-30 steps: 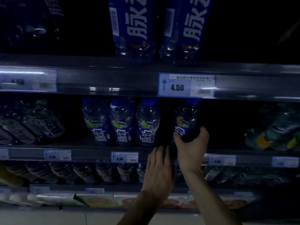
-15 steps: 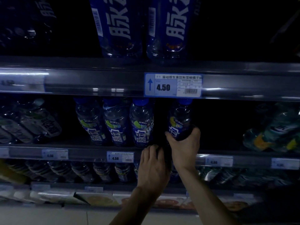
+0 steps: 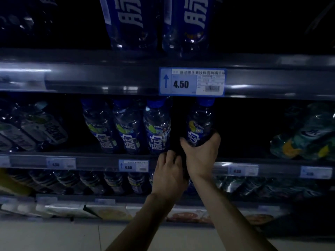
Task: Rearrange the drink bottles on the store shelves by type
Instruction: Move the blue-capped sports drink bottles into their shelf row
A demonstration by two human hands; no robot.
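Note:
A blue-capped, blue-labelled drink bottle point(image 3: 199, 122) stands upright on the middle shelf point(image 3: 90, 163), and my right hand point(image 3: 201, 156) is wrapped around its base from below. To its left, across a dark gap, stand three matching blue bottles point(image 3: 157, 127) in a row. My left hand point(image 3: 168, 176) is at the shelf's front edge beside my right hand. Its fingers curl against a dark shape between the two hands. I cannot tell what that shape is or whether it is gripped.
Two large blue bottles point(image 3: 130, 20) stand on the upper shelf above a 4.50 price tag point(image 3: 192, 82). Pale-labelled bottles point(image 3: 36, 127) lie at the middle shelf's left and green-yellow ones point(image 3: 304, 138) at its right. Several bottles point(image 3: 90, 182) fill the shelf below.
My left hand rose from below the shelf edge up to it, and its fingers went from spread to curled. My right hand keeps hold of the bottle.

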